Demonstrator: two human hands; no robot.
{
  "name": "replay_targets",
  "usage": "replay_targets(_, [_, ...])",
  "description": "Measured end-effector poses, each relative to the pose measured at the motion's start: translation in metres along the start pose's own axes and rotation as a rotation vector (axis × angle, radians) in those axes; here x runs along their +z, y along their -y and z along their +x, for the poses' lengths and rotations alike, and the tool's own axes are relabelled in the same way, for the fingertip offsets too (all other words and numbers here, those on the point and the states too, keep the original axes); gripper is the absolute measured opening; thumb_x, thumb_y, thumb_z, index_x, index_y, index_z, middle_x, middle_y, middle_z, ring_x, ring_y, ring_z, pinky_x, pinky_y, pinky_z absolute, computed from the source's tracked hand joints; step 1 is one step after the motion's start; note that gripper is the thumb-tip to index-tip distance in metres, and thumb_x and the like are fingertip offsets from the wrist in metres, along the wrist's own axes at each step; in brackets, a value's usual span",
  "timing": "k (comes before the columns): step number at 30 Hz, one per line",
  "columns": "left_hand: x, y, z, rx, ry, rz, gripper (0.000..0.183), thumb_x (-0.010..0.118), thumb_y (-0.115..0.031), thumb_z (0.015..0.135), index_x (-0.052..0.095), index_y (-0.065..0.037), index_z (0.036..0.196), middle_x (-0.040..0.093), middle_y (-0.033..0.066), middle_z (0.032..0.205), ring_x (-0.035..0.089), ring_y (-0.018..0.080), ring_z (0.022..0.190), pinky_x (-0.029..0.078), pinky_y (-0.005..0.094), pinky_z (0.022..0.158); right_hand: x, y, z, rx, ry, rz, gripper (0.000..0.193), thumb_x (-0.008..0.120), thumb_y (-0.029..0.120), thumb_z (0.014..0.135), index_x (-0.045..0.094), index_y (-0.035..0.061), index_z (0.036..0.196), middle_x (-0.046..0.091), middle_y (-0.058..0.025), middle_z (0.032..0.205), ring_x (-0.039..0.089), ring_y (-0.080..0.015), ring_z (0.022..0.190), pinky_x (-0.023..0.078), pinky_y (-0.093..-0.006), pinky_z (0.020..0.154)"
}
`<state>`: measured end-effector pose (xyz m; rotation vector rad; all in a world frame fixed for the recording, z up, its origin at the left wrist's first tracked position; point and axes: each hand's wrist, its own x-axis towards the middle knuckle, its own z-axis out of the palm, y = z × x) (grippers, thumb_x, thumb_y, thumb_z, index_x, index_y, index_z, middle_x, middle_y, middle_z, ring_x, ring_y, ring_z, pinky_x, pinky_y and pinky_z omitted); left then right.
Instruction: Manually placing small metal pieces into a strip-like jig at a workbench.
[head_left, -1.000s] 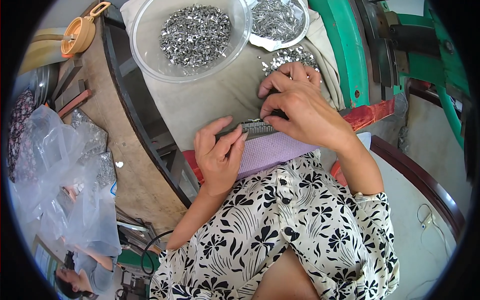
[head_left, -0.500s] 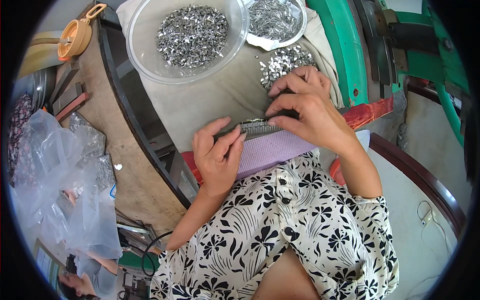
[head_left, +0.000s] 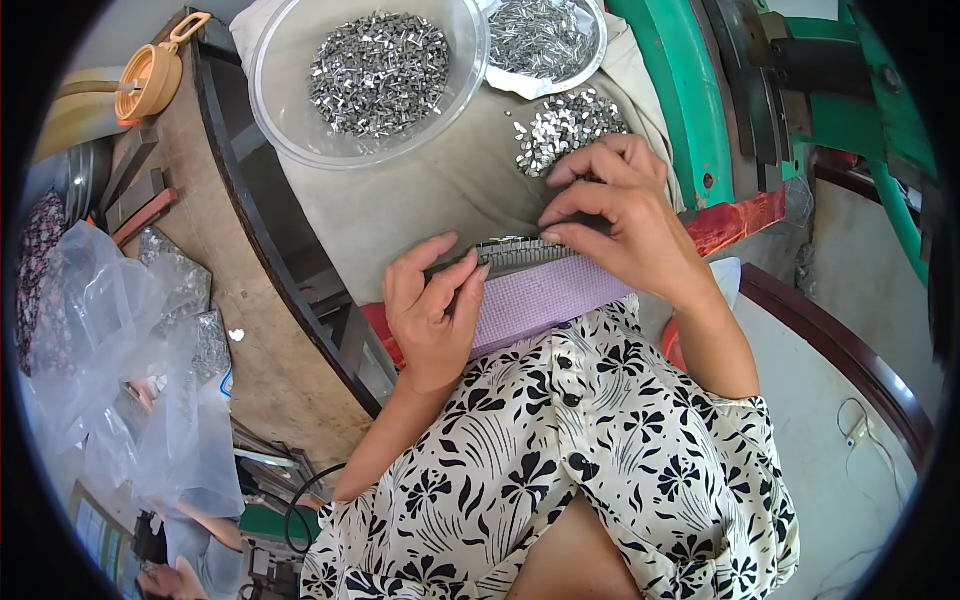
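A person in a black-and-white floral blouse (head_left: 560,470) is working at a cloth-covered bench (head_left: 440,190), both bare hands meeting over a narrow metal strip (head_left: 515,255) packed with small silvery pieces. The strip is lying across the near edge of the bench, resting on a lilac ribbed pad (head_left: 545,300) just in front of the person's lap.

The left hand (head_left: 432,310) is closing around the strip's left end, thumb and fingers pinching it and steadying it against the pad. The right hand (head_left: 625,225) is bending over the strip's right end, its forefinger and thumb pressed together at the row of pieces; whether they are gripping a single piece cannot be told.

Just beyond the right hand, a loose heap of small metal clips (head_left: 565,125) is lying on the cloth. Farther away, a large clear plastic bowl (head_left: 290,120) is holding a mound of the same silvery parts, and a second, smaller clear bowl (head_left: 590,50) to its right is holding more. A green machine frame (head_left: 680,100) is rising on the right, with a red strip (head_left: 735,220) at its base. On the left, crumpled clear plastic bags (head_left: 110,360) are lying near the bench, and a tan lidded jug (head_left: 150,75) is standing at the far left.
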<state>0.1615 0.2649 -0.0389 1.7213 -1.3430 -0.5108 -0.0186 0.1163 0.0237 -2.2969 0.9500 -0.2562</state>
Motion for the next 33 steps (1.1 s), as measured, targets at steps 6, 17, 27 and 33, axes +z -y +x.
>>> replay_targets(6, [0.000,0.001,0.000,-0.003,0.006,-0.001,0.028,0.082,-0.007,0.074,0.073,-0.006,0.101,0.066,0.0096,0.115,0.060,0.0280,0.100,0.045,0.0382,0.086,-0.007,-0.013,-0.019,0.133,-0.002,0.128,0.012,0.079,0.011,0.077,0.075,0.0073,0.087,0.064,-0.0036,0.092,0.057,-0.0248,0.096,0.045,-0.0357,0.084])
replay_targets(17, [-0.006,-0.001,-0.003,0.024,0.088,0.027,0.031,0.086,-0.013,0.069,0.073,-0.007,0.096,0.064,0.0111,0.118,0.058,0.0299,0.105,0.044,0.0403,0.089,0.001,-0.007,0.001,0.025,0.067,0.042,0.012,0.075,0.007,0.079,0.072,0.0044,0.090,0.062,-0.0071,0.085,0.064,-0.0262,0.076,0.050,-0.0370,0.065])
replay_targets(27, [-0.018,-0.006,0.016,0.025,0.186,0.012,0.023,0.081,-0.010,0.073,0.072,-0.007,0.094,0.064,0.0090,0.113,0.060,0.0280,0.098,0.044,0.0398,0.084,-0.006,-0.002,0.009,0.051,0.210,-0.069,0.008,0.072,0.010,0.079,0.066,0.0047,0.082,0.065,-0.0086,0.082,0.067,-0.0313,0.078,0.052,-0.0438,0.066])
replay_targets(33, [-0.027,-0.005,0.052,0.071,0.424,0.083,0.016,0.075,-0.005,0.077,0.072,-0.006,0.093,0.063,0.0064,0.106,0.061,0.0264,0.091,0.049,0.0404,0.078,-0.014,-0.004,0.009,0.257,0.255,0.135,0.010,0.072,0.012,0.080,0.069,0.0040,0.085,0.071,-0.0100,0.088,0.071,-0.0259,0.080,0.054,-0.0392,0.069])
